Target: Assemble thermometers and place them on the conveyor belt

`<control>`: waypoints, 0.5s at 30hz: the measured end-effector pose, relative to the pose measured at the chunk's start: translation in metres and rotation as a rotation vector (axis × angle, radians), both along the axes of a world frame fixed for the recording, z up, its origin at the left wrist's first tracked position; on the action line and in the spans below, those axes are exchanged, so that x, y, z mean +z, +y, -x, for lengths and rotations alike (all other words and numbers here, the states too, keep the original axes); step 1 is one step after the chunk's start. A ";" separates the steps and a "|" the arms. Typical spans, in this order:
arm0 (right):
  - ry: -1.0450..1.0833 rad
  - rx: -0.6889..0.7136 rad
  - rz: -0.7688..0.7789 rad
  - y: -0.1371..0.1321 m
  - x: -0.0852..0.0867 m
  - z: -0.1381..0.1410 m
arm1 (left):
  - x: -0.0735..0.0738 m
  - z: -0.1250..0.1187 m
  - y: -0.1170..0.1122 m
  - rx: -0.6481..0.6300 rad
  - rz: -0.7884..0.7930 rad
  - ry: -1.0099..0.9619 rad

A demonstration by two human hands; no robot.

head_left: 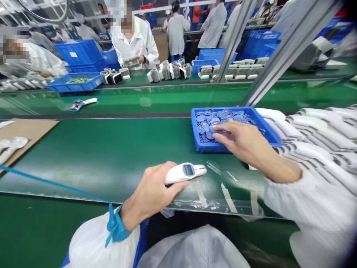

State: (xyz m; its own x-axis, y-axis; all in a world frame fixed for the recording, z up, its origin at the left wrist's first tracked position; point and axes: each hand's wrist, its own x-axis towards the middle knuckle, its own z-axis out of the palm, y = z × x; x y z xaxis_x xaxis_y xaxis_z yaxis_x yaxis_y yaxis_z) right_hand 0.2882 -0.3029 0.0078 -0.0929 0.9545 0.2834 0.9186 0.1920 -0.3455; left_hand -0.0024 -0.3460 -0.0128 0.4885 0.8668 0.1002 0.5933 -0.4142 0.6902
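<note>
My left hand [156, 186] is wrapped round a white handheld thermometer [178, 173], whose small grey display with a blue surround faces up. The thermometer's narrow end points right, just above the green table [125, 149]. A blue wrist strap with a cord circles my left wrist. Over the front right part of a blue tray [212, 148] hangs my right hand [245, 139], thumb and forefinger apart with nothing visible between them. Many small flat blue plastic parts [205, 126] fill that tray. The other fingers of my right hand are partly hidden.
Rows of white housings [320, 149] lie to the right of the tray. Strips of tape [229, 199] stick near the front edge. Cardboard [33, 130] with white parts lies left. A metal post [290, 48] rises behind the tray. Beyond, a white-blue device [83, 103] lies on the belt; co-workers stand farther back.
</note>
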 end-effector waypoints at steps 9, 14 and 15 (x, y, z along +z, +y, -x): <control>-0.252 0.042 0.045 0.038 -0.021 0.006 | -0.011 -0.004 0.010 -0.083 -0.261 0.162; -0.250 0.033 0.001 0.032 -0.021 -0.002 | -0.007 -0.006 0.015 0.020 -0.321 0.216; -0.231 0.023 -0.013 0.030 -0.019 -0.005 | -0.006 -0.004 0.017 0.092 -0.280 0.159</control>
